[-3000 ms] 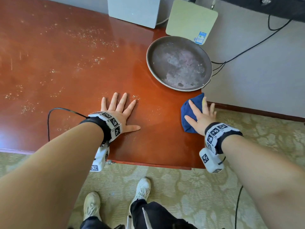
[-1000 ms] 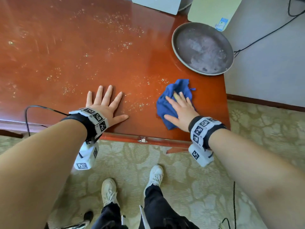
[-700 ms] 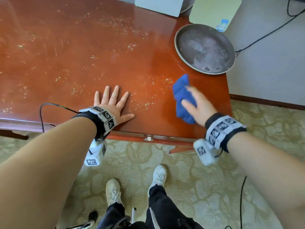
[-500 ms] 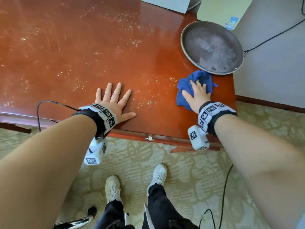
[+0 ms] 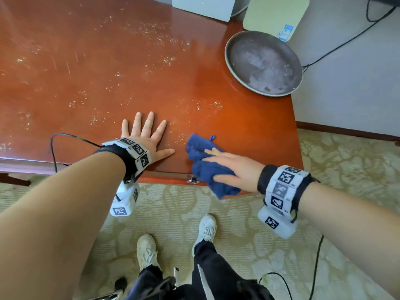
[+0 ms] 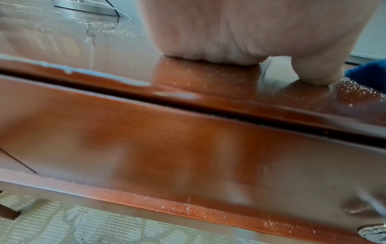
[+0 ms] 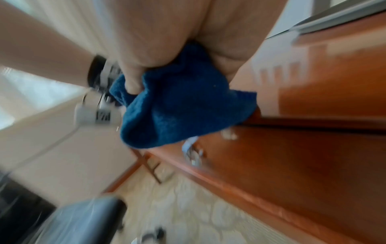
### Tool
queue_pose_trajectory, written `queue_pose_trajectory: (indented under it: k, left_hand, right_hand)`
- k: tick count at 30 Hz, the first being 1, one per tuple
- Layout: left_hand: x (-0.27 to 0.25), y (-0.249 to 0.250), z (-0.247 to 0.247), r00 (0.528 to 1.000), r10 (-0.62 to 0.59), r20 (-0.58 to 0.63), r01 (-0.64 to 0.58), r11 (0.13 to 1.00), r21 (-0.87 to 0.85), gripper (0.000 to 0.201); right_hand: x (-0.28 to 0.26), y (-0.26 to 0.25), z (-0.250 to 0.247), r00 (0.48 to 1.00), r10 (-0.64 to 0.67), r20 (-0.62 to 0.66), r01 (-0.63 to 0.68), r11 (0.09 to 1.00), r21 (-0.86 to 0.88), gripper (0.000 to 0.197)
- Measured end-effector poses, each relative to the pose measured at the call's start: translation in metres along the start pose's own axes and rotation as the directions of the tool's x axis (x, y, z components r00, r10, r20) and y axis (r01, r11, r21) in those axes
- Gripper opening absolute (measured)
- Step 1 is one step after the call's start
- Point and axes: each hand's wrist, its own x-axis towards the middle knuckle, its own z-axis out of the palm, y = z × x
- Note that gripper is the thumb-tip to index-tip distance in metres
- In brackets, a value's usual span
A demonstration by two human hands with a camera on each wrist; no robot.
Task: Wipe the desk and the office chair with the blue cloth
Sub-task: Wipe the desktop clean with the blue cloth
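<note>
Head view first: the right hand (image 5: 234, 169) has swung the blue cloth (image 5: 207, 164) across from beside the round metal pan (image 5: 263, 62), where it sat half a second back, down to the near edge of the desk (image 5: 108, 61), just below the centre of the frame. The cloth is bunched now, one end on the red-brown top and the other drooping over the front lip. Fingers lie long and fairly straight over the wad, while the right wrist view shows the thumb (image 7: 133, 82) tucked into the fabric (image 7: 183, 102), so it is pinched as well as pressed. That picture is smeared with motion blur, so I'd say the stroke is mid-sweep.

Left hand (image 5: 147, 137) hasn't budged: flat on the desk, fingers spread wide, thumb out toward the cloth and just beside it, gripping nothing. From the left wrist camera the palm heel (image 6: 208, 41) sits on the glossy top with a sliver of blue (image 6: 367, 74) at the right edge.

What it means: the lower right corner near the pan looks clean, but pale crumbs still dot the middle and upper left of the desk. Plenty of surface left, by my reckoning, and the office chair has no wipe in sight.
</note>
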Motion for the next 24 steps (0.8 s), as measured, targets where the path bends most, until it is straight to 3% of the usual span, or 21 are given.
queue_pose_trajectory:
  k: [2, 4, 5, 7, 11, 14, 16, 19, 22, 24]
  left_hand:
    - [0.000, -0.001, 0.000, 1.000, 0.004, 0.004, -0.004, 1.000, -0.004, 0.084]
    - [0.000, -0.002, 0.000, 1.000, 0.010, 0.010, -0.010, 1.000, -0.012, 0.084]
    - [0.000, -0.002, -0.001, 1.000, 0.012, 0.011, -0.012, 1.000, -0.013, 0.084]
    - [0.001, -0.002, 0.000, 1.000, 0.014, 0.015, -0.014, 1.000, -0.015, 0.084]
    - [0.003, -0.003, 0.002, 1.000, 0.016, 0.016, -0.016, 1.000, -0.027, 0.084]
    - [0.005, -0.003, 0.002, 1.000, 0.014, 0.019, -0.013, 1.000, -0.028, 0.084]
    - [0.005, -0.003, 0.002, 1.000, 0.014, 0.019, -0.014, 1.000, -0.023, 0.085]
    - [0.004, -0.003, 0.003, 1.000, 0.018, 0.015, -0.017, 0.999, -0.027, 0.085]
    - [0.002, -0.003, 0.001, 1.000, 0.023, 0.003, -0.023, 0.999, -0.031, 0.084]
    - [0.000, -0.003, 0.000, 1.000, 0.030, 0.004, -0.030, 0.999, -0.032, 0.084]
  right_hand:
    - [0.002, 0.003, -0.023, 0.960, 0.049, -0.275, -0.020, 0.994, 0.105, 0.048]
    - [0.009, 0.008, -0.051, 0.860, 0.082, -0.504, 0.014, 0.983, 0.184, 0.040]
    - [0.017, 0.014, -0.063, 0.814, 0.115, -0.570, 0.001, 0.980, 0.199, 0.037]
    - [0.039, 0.033, -0.081, 0.769, 0.210, -0.604, -0.112, 0.974, 0.195, 0.038]
    - [0.097, 0.068, -0.075, 0.808, 0.387, -0.444, -0.427, 0.904, 0.011, 0.052]
    - [0.114, 0.065, -0.066, 0.793, 0.466, -0.393, -0.519, 0.854, -0.036, 0.056]
    - [0.106, 0.054, -0.060, 0.848, 0.397, -0.351, -0.460, 0.880, -0.115, 0.058]
    - [0.077, 0.030, -0.037, 0.981, 0.126, -0.148, -0.168, 0.935, -0.311, 0.060]
    - [0.050, 0.013, -0.011, 1.000, -0.010, 0.026, 0.016, 0.977, -0.211, 0.055]
    - [0.041, 0.010, -0.016, 0.999, -0.041, -0.030, 0.039, 0.997, -0.067, 0.048]
